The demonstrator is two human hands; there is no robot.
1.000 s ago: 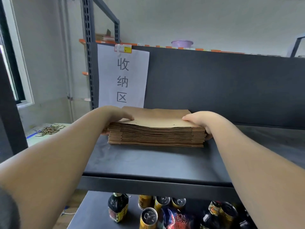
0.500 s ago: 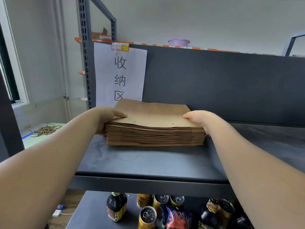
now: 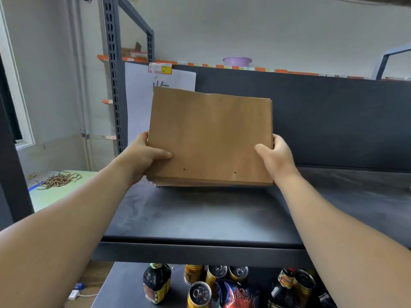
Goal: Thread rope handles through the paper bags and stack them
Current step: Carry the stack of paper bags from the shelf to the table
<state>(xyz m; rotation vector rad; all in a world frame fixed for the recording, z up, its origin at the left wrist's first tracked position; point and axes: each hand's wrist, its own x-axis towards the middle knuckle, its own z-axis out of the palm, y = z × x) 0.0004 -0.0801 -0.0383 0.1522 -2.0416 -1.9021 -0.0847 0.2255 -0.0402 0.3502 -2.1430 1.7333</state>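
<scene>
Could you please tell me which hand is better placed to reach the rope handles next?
Left, probably. The rope handles lie on the green table to the left, nearer the left hand; the right hand grips the opposite edge of the bag stack, farther away. Both hands hold the stack.

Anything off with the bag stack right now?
Minor only: the paper bag stack, held tilted by left hand and right hand, is fanned unevenly along its lower edge. Nothing torn or spilled.
</scene>
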